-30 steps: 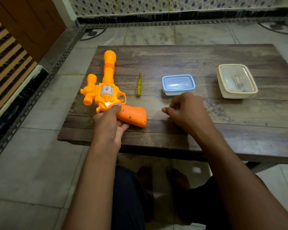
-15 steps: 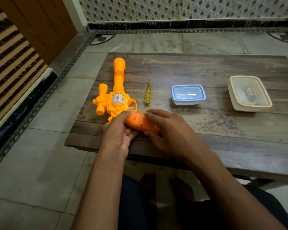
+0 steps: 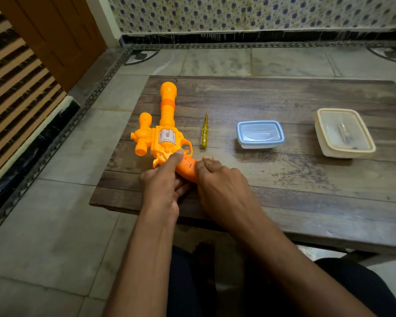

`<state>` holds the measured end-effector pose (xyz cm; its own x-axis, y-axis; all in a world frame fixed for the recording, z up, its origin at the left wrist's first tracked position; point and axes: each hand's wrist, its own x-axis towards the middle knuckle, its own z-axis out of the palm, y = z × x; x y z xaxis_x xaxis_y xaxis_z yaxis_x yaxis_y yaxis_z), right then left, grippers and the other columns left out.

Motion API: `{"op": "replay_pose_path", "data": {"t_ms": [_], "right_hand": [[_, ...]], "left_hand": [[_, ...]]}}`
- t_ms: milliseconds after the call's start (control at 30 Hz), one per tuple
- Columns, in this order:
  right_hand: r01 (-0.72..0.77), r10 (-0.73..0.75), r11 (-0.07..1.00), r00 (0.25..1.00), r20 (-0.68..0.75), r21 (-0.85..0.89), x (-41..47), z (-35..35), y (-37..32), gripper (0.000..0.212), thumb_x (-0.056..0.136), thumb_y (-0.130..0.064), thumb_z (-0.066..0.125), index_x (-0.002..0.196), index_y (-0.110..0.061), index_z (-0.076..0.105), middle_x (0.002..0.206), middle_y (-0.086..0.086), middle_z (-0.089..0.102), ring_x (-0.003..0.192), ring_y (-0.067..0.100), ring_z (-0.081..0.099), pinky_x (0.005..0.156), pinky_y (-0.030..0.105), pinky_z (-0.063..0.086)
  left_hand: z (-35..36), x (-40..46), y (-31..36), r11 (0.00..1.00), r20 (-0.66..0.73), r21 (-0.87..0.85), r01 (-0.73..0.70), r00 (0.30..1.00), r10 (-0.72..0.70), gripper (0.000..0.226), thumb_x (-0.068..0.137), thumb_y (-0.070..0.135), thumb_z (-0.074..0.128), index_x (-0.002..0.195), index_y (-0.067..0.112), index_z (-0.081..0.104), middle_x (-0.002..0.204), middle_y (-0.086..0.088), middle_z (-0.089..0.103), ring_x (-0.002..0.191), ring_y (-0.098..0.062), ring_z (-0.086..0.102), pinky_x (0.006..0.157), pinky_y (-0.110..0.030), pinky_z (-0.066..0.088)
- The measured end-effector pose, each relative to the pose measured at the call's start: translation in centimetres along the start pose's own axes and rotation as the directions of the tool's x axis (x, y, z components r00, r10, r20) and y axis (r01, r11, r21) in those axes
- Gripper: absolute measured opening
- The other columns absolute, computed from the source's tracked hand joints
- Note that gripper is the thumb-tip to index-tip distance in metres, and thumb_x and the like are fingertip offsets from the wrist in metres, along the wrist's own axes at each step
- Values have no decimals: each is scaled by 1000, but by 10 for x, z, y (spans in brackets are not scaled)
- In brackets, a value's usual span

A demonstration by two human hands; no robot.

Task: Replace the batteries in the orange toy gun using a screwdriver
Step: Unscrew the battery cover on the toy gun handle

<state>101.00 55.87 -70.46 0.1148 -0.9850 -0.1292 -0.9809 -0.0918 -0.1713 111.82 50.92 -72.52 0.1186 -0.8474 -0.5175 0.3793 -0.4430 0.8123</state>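
The orange toy gun [image 3: 165,133] lies flat on the wooden table [image 3: 284,179], barrel pointing away from me, grip toward the near edge. My left hand [image 3: 165,186] holds the grip from the left, its thumb pressed just behind the trigger guard. My right hand [image 3: 220,186] covers the grip from the right, fingers curled over it; most of the grip is hidden. A small screwdriver [image 3: 204,133] with a yellow see-through handle lies on the table just right of the gun, untouched.
A small lidded box with a blue rim [image 3: 260,133] sits in the middle of the table. A cream lidded box [image 3: 344,132] with a small dark object inside stands further right. Tiled floor surrounds the low table; my legs are below its near edge.
My right hand moved left from the bare table onto the gun's grip and now covers it. My left hand stayed on the grip. The gun has not shifted on the table.
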Motion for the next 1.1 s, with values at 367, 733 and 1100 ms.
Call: {"op": "replay_pose_path", "data": {"t_ms": [367,733,1100], "right_hand": [[-62,57,995,996,-61,-77,-2,5,-12,44,91,-8,48,125,13,65,124,36,67,112,44,72,81,49,63],[-12,-31,988,961,-275,-153,-6,22,-16,50,81,-14,36,91,4,81,88,25,79,76,36,79,52,40,61],[83,61,964,856,-514,253,-26,12,17,14,74,-10,63,84,-7,72,66,12,69,49,37,62,42,37,50]], "left_hand": [[1,1,-2,1000,-27,8,22,999,-21,11,91,17,77,96,11,70,99,-15,77,65,-14,75,49,-25,58],[5,5,-5,1000,-55,-26,-6,998,4,12,89,11,78,93,4,69,97,-19,72,60,-16,71,52,-27,60],[3,4,-1,999,-13,-22,31,999,-31,16,89,11,78,101,10,67,94,-16,75,76,-24,76,55,-36,64]]}}
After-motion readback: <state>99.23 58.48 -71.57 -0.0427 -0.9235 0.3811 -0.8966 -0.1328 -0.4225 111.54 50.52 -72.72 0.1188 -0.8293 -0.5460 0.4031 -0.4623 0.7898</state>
